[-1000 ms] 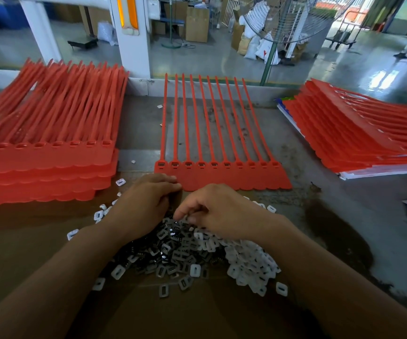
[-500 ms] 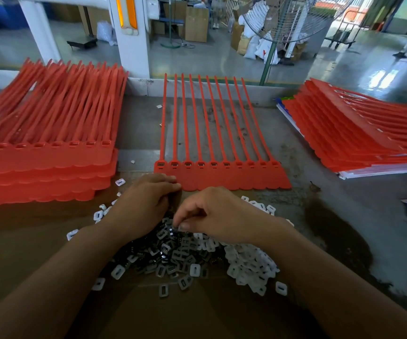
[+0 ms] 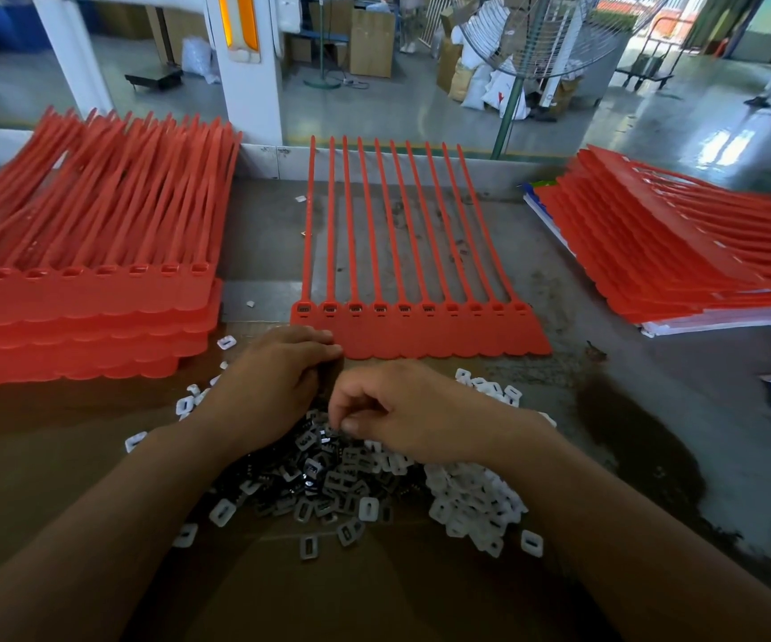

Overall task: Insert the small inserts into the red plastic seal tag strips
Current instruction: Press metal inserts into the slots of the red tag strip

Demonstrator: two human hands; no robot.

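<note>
Both hands lay curled and close together over the pile of inserts [image 3: 351, 484] on the near table [image 3: 652, 410] — the right hand [image 3: 402, 410] with thumb and forefinger pinched down into it, the left hand [image 3: 277, 377] knuckles up, fingertips at the near edge of the red strip sheet [image 3: 420, 331]. Whether either held an insert could not be told. Picking from so tangled a heap risked lifting two at once, or one turned wrongly — likely to jam in a socket. A careless sweep could scatter pieces.

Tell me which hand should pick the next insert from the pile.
Right, probably: the right hand pinches into the insert pile; the left hand lies curled by the red seal tag strip.
</note>
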